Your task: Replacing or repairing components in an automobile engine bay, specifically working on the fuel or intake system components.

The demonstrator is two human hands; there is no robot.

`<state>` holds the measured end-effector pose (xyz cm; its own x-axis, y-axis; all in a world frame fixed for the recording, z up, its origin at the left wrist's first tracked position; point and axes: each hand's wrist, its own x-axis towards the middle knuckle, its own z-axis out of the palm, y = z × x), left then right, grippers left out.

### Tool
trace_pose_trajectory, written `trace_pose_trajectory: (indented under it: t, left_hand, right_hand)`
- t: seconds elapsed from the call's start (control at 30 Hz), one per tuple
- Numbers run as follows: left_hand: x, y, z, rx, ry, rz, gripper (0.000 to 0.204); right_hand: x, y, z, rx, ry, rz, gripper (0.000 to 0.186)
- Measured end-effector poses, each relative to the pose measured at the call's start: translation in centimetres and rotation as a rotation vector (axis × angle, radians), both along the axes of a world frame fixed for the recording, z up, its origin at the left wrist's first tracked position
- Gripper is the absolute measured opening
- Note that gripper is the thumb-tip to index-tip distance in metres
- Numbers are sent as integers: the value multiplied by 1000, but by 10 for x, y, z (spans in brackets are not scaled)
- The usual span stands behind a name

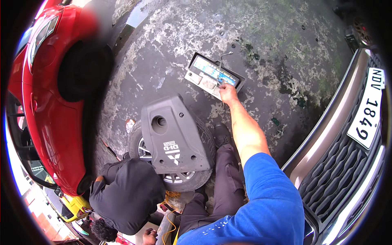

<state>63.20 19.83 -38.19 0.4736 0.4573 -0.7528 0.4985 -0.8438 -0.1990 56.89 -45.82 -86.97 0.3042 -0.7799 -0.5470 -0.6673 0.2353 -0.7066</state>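
My right hand (226,93) is closed on a small metal piece (220,81) over the near right part of a battery (201,81), which has a pale casing and a blue label and sits with a black tray (239,81) on the stained ground. A thin metal rod (221,60) with bent ends lies across the tray's far edge. Exactly what my fingers grip is partly hidden. My left hand is out of view. Below and left of the battery, a large dark grey plastic engine cover (171,122) rests on a wheel with a tyre (183,185).
A red car (53,130) stands at left, a yellow vehicle (75,208) behind it. A co-worker in dark clothing (126,192) crouches at lower left, near a yellow cord (171,198). A vehicle's grille and bumper (326,175) line the right side.
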Motion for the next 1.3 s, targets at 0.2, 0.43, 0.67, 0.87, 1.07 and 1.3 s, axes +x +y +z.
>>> trace_pose_trajectory:
  t: [0.2, 0.43, 0.67, 0.87, 1.07, 1.3]
  left_hand:
    - [-21, 33, -8, -157, -97, 10, 26]
    - [-42, 161, -55, -408, -117, 15, 44]
    - [-13, 269, -95, -606, -190, -297, 44]
    - [12, 285, -63, -823, -199, -556, 42]
    - [7, 215, -8, -1222, -211, -686, 38]
    - [-37, 215, 5, -1323, -8, -831, 32]
  right_hand:
    - [-19, 31, 69, -23, -408, -283, 17]
    - [-38, 152, 223, 20, -657, -357, 18]
    - [-109, 322, 381, -315, -661, -194, 31]
    - [-157, 498, 507, -593, -490, -74, 33]
    - [-261, 608, 606, -361, -414, -2, 38]
    - [-340, 700, 640, -473, -311, 59, 45]
